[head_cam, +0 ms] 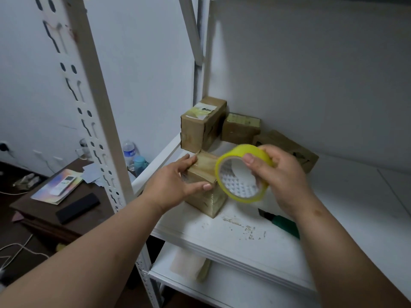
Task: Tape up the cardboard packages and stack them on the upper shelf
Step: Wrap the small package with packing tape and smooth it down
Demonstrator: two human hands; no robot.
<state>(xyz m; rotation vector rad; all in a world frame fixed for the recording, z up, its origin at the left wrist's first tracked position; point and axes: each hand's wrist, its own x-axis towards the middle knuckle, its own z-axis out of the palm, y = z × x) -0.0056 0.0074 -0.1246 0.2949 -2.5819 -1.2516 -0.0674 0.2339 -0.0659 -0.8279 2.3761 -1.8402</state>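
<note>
yellow tape roll (243, 172) gripped by right hand (281, 174); left hand (173, 181) fingers flat on package (205, 185).

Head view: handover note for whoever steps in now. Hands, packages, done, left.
Left hand: flat on the front package, steadying it; fingers straight.
Right hand: grips the yellow tape roll, held just right of that package, with a strip of tape running over the package's top.
Three more packages stand at the back of the same white shelf. A green-handled cutter lies on the shelf under the right forearm.
Done: taping of the front package has begun.
Left: finish and cut the tape, then stack. Whether the back three are fully taped, I cannot tell.
</note>
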